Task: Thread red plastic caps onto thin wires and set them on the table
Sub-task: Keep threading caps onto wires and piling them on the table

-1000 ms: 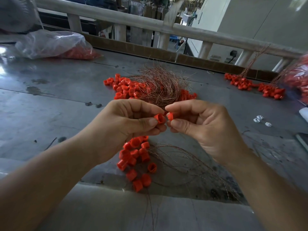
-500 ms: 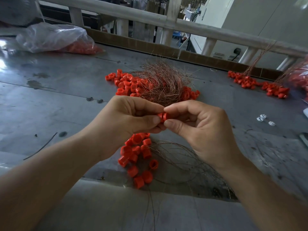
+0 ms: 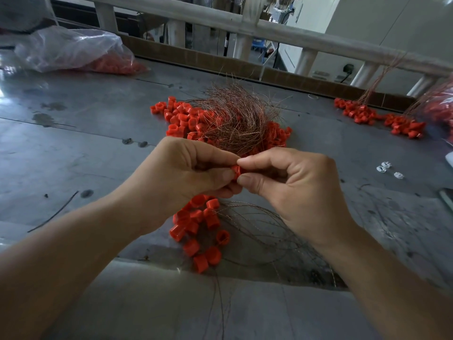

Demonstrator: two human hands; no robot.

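Red plastic cap (image 3: 236, 171) being pinched between left hand (image 3: 193, 177) and right hand (image 3: 291, 190), fingertips curling tight, meeting above grey table (image 3: 73, 148).

Grey metal table (image 3: 73, 148), stained; pale wooden railing (image 3: 282, 30) behind it; white wall (image 3: 392, 25) beyond; glare at table's left edge

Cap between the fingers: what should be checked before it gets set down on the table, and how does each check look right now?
1. Grip: ok, left hand and right hand both pinch the cap.
2. Threaded: cannot tell, the grip hides it.
3. Free spot on table: ok, bare metal left of the near pile.
4. Spare caps: ok, far pile behind the hands.
5. Spare wires: ok, wire bundle on that pile.
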